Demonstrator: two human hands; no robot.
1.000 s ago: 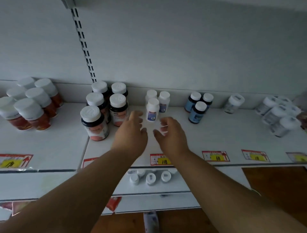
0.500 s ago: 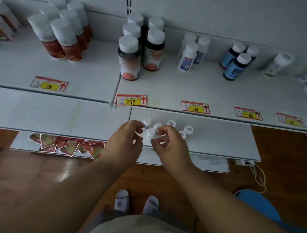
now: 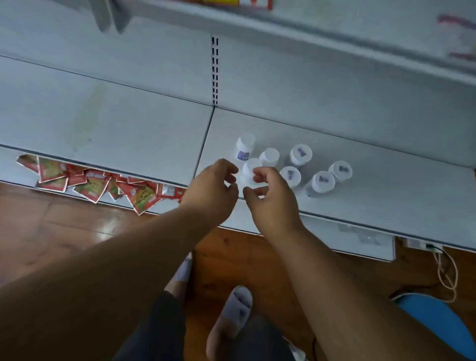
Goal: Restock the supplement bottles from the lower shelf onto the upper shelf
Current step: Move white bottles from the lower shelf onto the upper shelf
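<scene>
Standing near the front edge of the lower shelf (image 3: 360, 180) are 7 small white-capped bottles (image 3: 300, 154), bunched just right of the seam between 2 shelf panels. 4 of them carry a dark mark on the cap; 3 have plain caps, and the rear one shows a purple label. The left hand (image 3: 213, 185) and right hand (image 3: 273, 195) hover either side of the nearest plain-capped bottle (image 3: 249, 170), fingers loosely curled and a little apart, holding nothing; whether any fingertip touches that bottle cannot be told. The shelf is pale grey metal, with a slotted upright (image 3: 215, 72) rising from the seam against the back panel. Above, blurred, runs the edge of the upper shelf (image 3: 334, 28), with a red and yellow price tag (image 3: 239, 2). Below the left panel, red and green packets (image 3: 98, 185) lie scattered on the bottom ledge. The floor (image 3: 64, 226) is brown wood. At right a pale cord (image 3: 447, 273) loops down near a blue object (image 3: 438, 324). The person's feet wear grey slippers (image 3: 238, 306).
</scene>
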